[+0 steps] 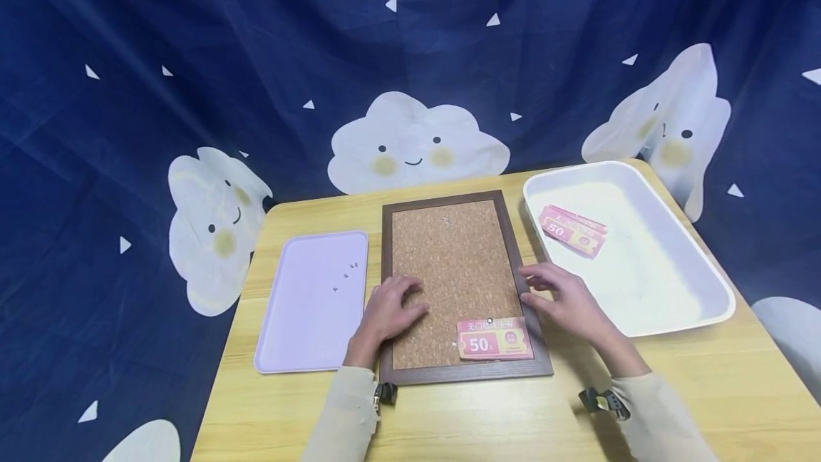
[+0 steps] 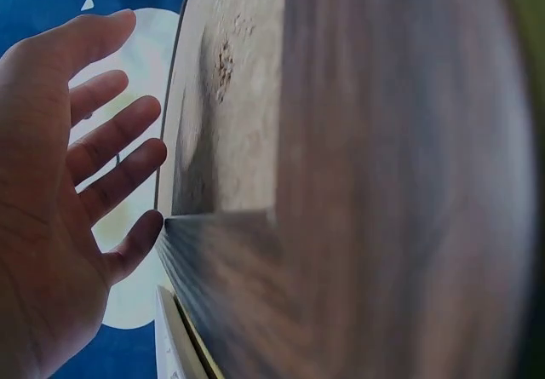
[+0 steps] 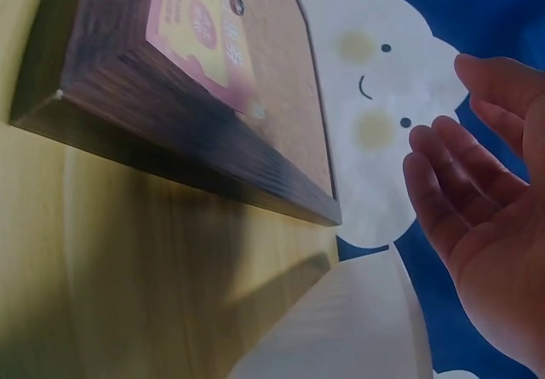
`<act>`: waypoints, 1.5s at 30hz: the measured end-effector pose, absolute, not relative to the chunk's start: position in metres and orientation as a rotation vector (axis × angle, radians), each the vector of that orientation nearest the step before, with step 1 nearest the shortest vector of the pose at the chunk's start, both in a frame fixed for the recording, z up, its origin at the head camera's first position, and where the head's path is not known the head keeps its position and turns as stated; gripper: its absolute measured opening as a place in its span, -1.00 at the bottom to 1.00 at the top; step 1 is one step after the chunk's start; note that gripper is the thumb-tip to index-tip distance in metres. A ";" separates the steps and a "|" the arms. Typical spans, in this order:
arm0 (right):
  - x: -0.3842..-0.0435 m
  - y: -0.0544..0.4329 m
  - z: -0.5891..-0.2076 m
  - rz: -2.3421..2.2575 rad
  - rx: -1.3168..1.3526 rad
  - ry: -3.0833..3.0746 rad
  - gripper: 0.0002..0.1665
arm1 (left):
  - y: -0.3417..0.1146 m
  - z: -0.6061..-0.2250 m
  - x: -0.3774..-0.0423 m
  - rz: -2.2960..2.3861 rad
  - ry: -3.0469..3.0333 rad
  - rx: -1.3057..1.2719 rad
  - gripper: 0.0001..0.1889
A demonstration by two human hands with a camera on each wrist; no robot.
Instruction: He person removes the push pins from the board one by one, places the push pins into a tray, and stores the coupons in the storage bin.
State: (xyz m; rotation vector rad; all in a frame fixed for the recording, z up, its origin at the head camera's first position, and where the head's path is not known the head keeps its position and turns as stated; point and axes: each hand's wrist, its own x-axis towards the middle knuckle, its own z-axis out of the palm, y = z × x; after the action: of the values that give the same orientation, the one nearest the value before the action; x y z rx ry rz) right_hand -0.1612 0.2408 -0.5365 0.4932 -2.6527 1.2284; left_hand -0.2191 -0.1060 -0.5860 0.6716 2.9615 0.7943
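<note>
A cork board [image 1: 449,262] in a dark brown frame [image 1: 465,374] lies on the table. Near its lower right corner a pink and yellow coupon [image 1: 494,339] marked 50 is fixed by a push pin [image 1: 490,320]. My left hand [image 1: 390,311] is over the board's left edge, fingers spread and holding nothing; the left wrist view shows its bare palm [image 2: 43,183]. By the frame's right side is my right hand [image 1: 564,299], its fingers relaxed and the palm [image 3: 502,260] bare in the right wrist view. Whether either hand touches the frame I cannot tell.
On the left lies a lilac tray [image 1: 298,305] with several small pins [image 1: 346,276]. A deep white tub [image 1: 680,262] at right holds a few coupons [image 1: 573,231]. Near the board's top is a small cluster of pins [image 1: 447,221]. Behind hangs a blue curtain [image 1: 410,41].
</note>
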 end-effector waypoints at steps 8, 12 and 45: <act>-0.156 0.237 -0.543 1.255 0.501 -2.658 -0.42 | -0.100 -0.586 -0.216 0.789 2.952 0.699 -0.51; -0.153 0.234 -0.547 1.267 0.526 -2.684 -0.40 | -0.096 -0.585 -0.216 0.784 2.957 0.733 -0.50; -0.141 0.224 -0.565 1.125 0.470 -2.904 -0.41 | -0.054 -0.581 -0.197 0.619 2.858 0.850 -0.53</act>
State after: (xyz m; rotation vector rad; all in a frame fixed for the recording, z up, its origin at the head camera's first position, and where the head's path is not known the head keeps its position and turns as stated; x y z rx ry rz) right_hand -0.1411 0.2242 -0.5650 0.4704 -2.9044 1.1246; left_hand -0.1972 -0.0542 -0.5808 0.8498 2.8575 0.6188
